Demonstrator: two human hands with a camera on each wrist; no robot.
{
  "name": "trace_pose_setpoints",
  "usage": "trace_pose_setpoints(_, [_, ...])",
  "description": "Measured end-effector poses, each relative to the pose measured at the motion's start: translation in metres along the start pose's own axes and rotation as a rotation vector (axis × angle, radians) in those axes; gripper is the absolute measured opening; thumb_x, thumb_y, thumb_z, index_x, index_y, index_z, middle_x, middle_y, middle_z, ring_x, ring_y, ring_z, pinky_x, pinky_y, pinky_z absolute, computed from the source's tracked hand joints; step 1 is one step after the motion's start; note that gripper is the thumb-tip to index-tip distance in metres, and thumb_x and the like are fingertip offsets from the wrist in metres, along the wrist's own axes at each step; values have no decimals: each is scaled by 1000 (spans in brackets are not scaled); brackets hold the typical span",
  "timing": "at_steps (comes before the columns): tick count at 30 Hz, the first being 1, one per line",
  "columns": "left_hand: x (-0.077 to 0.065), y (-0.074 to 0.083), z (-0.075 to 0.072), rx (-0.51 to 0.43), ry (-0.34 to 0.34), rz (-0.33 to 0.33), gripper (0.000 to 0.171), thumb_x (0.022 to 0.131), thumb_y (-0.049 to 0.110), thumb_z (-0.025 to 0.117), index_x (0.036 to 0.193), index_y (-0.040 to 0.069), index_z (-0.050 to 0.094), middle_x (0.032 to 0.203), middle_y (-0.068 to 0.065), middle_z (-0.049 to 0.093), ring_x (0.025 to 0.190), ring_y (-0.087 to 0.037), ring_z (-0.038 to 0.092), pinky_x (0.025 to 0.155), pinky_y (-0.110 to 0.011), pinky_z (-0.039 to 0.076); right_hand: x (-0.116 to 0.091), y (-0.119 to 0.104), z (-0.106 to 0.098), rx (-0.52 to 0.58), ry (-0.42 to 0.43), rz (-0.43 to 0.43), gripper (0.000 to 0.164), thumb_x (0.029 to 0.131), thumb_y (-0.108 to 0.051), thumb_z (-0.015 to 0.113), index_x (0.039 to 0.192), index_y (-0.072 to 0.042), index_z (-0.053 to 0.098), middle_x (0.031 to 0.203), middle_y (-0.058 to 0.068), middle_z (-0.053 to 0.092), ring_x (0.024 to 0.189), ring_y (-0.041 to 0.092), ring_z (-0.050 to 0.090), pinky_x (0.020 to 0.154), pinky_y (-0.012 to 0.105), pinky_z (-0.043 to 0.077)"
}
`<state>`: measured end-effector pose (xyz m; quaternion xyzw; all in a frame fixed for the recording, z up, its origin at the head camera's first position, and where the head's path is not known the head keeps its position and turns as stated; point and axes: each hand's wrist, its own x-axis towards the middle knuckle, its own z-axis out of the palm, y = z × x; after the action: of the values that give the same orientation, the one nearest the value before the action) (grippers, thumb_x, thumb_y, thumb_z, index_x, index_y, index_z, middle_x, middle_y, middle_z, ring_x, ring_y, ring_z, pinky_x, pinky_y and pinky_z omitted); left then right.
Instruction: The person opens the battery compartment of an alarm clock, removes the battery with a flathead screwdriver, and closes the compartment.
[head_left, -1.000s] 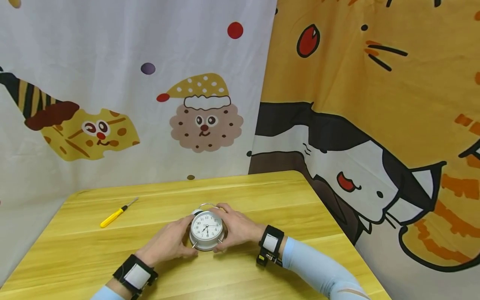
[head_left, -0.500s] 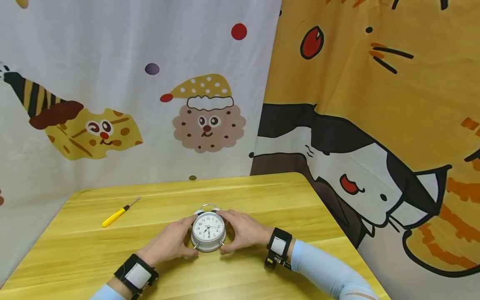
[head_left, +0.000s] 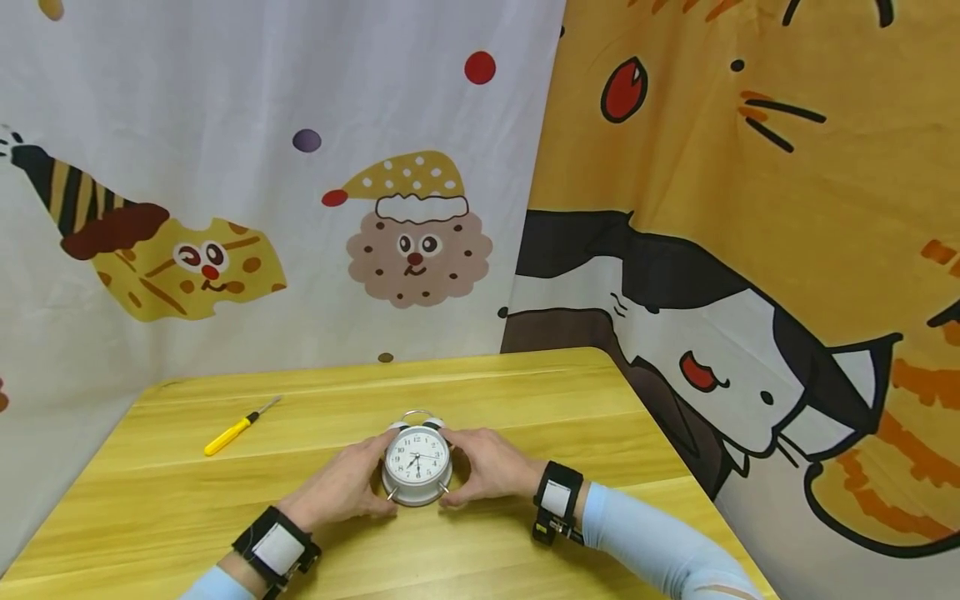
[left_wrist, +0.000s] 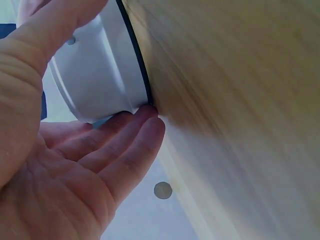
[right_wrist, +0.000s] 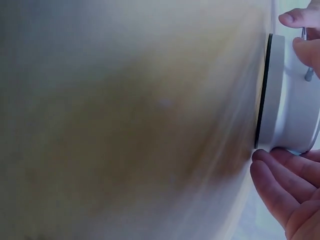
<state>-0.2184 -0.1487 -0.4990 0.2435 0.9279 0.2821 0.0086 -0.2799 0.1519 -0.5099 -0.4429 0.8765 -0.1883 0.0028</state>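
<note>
Twin-bell alarm clock (head_left: 417,457) lies face-up on the wood-grain table (head_left: 495,554). The left hand (head_left: 341,482) and right hand (head_left: 491,465) grip its opposite sides with curved fingers; a yellow-handled screwdriver (head_left: 234,433) lies to the left.

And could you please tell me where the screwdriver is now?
In the head view, the screwdriver lies on the left of the table, beyond the left hand and left of the clock.
</note>
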Motion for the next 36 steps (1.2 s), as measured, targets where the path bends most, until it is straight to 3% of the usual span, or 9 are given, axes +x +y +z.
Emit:
trace_pose_setpoints(5, [1,2,0,-25,-8,-22,119,71,23,108,168,-2,43,160,-31,62,145,-46,65,122,-64,51,0,1,3,9,20,-5,99,79,-54,101,159,-16,58,136,-3,80,115,6,75,98,19,59])
trace_pose_setpoints(11, [3,1,-1,-24,6,-5,114,69,23,110,163,-2,50,152,-23,70,134,-38,71,118,-62,55,0,0,5,15,19,10,101,78,-52,102,160,-15,58,138,-1,80,117,7,76,100,20,59])
trace_pose_setpoints(20, [3,-2,-1,-57,-21,-24,123,68,33,111,166,-5,45,161,-28,62,148,-47,63,124,-65,48,2,-2,2,33,18,6,97,79,-47,102,159,-13,59,135,-2,81,114,6,74,98,19,59])
trace_pose_setpoints(30, [1,-2,-1,-87,-16,-3,122,70,35,109,167,-2,45,159,-27,64,146,-46,64,123,-66,48,1,-2,2,63,14,37,102,79,-45,103,163,-13,56,137,-2,80,115,6,74,100,21,59])
trace_pose_setpoints(36, [0,-3,-2,-105,-13,-7,116,75,34,106,166,-4,45,158,-28,65,142,-44,68,120,-63,52,3,-4,4,75,29,34,95,82,-45,102,161,-14,59,137,-1,80,115,4,75,100,20,59])
